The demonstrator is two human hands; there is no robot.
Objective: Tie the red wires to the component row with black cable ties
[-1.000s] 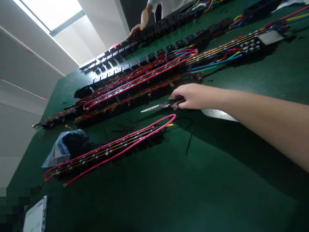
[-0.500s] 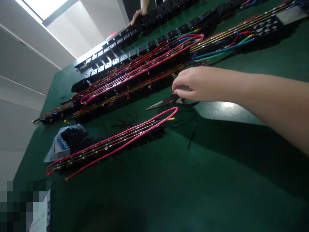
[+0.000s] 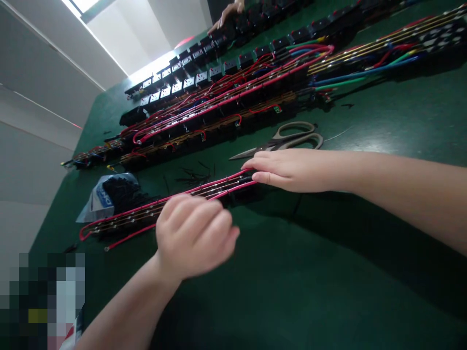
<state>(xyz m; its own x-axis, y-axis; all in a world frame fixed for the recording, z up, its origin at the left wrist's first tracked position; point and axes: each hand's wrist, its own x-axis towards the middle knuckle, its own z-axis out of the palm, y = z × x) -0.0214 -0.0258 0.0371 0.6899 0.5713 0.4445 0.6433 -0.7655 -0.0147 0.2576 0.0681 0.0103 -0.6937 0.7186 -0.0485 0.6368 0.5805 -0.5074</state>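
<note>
My right hand is over the right end of a narrow black strip with metal rails, its thumb and fingers closed around the loop of red cable there. The loop's end is hidden beneath it. My left hand is curled into a fist in front of the strip's middle; whether anything is inside cannot be seen. Beyond my right hand, scissors with grey handles lie on the green table, blades pointing left.
A clear plastic bag of black ties stands behind the strip's left end, with loose black pieces nearby. Long wired socket strips fill the far side. Another person's hand rests on the farthest row.
My right hand has let go of the scissors and moved nearer, onto the red cable loop. My left hand has come into view from below. The whole view has shifted slightly.
</note>
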